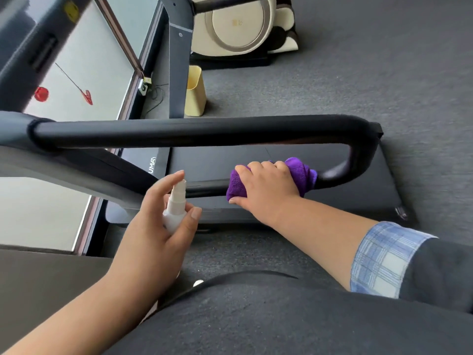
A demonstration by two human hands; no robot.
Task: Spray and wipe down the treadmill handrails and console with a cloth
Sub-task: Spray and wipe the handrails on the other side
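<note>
Currently the purple cloth [302,172] is gripped by the right hand [266,185] and pressed around the lower handrail bar [335,172]. The white spray bottle [176,206] is held in the left hand [158,226], index finger on the nozzle, just beside that bar.

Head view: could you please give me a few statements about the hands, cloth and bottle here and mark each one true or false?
1. The right hand grips a purple cloth wrapped round the lower handrail. True.
2. The left hand holds a white spray bottle. True.
3. The cloth lies on the floor. False: it is pressed on the rail under the right hand.
4. The bottle stands in the yellow bin. False: the left hand holds it, near the rail.
5. The upper handrail is black. True.
</note>
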